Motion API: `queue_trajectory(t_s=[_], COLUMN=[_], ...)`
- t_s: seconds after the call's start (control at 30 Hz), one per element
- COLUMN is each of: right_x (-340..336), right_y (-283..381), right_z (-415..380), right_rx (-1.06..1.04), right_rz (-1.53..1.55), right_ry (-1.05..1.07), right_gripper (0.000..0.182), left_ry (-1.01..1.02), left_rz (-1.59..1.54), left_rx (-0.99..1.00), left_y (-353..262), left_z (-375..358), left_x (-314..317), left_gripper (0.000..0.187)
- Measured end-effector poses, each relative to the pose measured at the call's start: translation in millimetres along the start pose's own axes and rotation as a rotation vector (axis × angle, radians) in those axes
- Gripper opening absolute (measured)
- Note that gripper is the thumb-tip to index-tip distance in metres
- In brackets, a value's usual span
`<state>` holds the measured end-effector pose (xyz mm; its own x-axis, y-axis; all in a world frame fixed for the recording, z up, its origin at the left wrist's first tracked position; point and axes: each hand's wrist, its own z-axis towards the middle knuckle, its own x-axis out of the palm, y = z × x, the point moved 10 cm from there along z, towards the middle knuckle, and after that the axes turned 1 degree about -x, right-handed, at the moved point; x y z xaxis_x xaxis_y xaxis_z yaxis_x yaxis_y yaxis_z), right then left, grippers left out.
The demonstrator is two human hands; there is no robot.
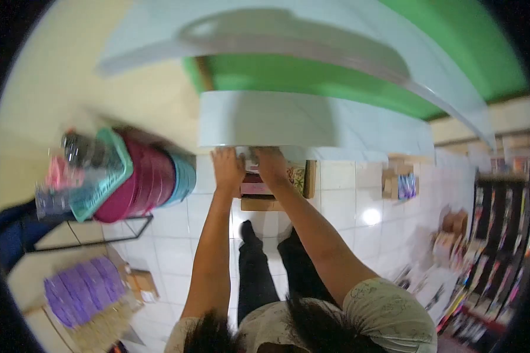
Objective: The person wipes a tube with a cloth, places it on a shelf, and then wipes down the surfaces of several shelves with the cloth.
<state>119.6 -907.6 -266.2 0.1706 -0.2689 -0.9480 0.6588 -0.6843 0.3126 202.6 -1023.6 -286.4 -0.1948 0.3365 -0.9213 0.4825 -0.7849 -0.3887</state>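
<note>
Both of my arms reach forward to the front edge of a white shelf (277, 117). At that edge is my left hand (228, 169), its fingers stretched out and apart. My right hand (271, 167) lies beside it, over the far part of an opened cardboard box (262, 205) on the floor. The shelf edge cuts off its fingertips, and I cannot tell whether it grips the pale thing between the hands. Inside the box show a pink packet (255, 187) and a leaf-patterned item (298, 175).
A higher white shelf (265, 44) juts out above. To the left stand a maroon tub (141, 182) and a teal basket (97, 188) on a dark metal frame. Purple packs (85, 288) lie at lower left. A small carton (390, 183) and a stocked rack (494, 235) are on the right.
</note>
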Motion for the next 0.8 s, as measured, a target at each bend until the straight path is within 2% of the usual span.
queue_trajectory(t_s=[0.07,0.17,0.27,0.3,0.37,0.4,0.47,0.5,0.6,0.73,0.77,0.8], right_x=[-24,-43,-103,-76,-52,-42,-25,-33,-55,-85,-110,-137], right_y=[-6,-134,-162,-168,-154,-119,-58,-35,-76,-236,-262,-267], right_z=[-12,-41,-62,-61,-56,-36,-17,-17,-36,-71,-84,-98], right_rx=[-0.136,0.334,0.406,0.453,0.642,0.510,0.143,-0.087,-0.128,0.324,0.416,0.472], right_rz=[0.161,0.296,0.215,0.087,0.585,0.366,0.186,0.221,0.299,0.248,0.253,0.266], right_ry=[-0.167,-0.230,-0.391,-0.283,-0.381,-0.143,0.042,-0.008,-0.109,-0.336,-0.381,-0.514], right_gripper=[0.028,0.039,0.041,0.044,0.042,0.041,0.041,0.042,0.041,0.042,0.042,0.038], left_ry=[0.001,-0.031,-0.080,-0.090,-0.131,-0.129,-0.124,-0.074,-0.006,0.045,0.046,0.045], left_rz=[0.062,0.135,0.220,0.235,0.241,0.252,0.271,0.294,0.339,0.308,0.308,0.306], left_rx=[0.014,0.017,0.056,0.070,0.112,0.106,0.094,0.056,-0.050,-0.083,-0.083,-0.083], left_y=[1,-3,-2,-2,-5,-4,-2,-4,-11,-6,-5,-4], left_z=[-3,-3,-2,-2,-2,-2,-1,0,-2,1,0,0], left_x=[-2,-4,-4,-3,-6,-5,-4,-5,-9,-4,-4,-3], left_gripper=[0.053,0.053,0.049,0.049,0.047,0.047,0.046,0.051,0.058,0.066,0.066,0.067])
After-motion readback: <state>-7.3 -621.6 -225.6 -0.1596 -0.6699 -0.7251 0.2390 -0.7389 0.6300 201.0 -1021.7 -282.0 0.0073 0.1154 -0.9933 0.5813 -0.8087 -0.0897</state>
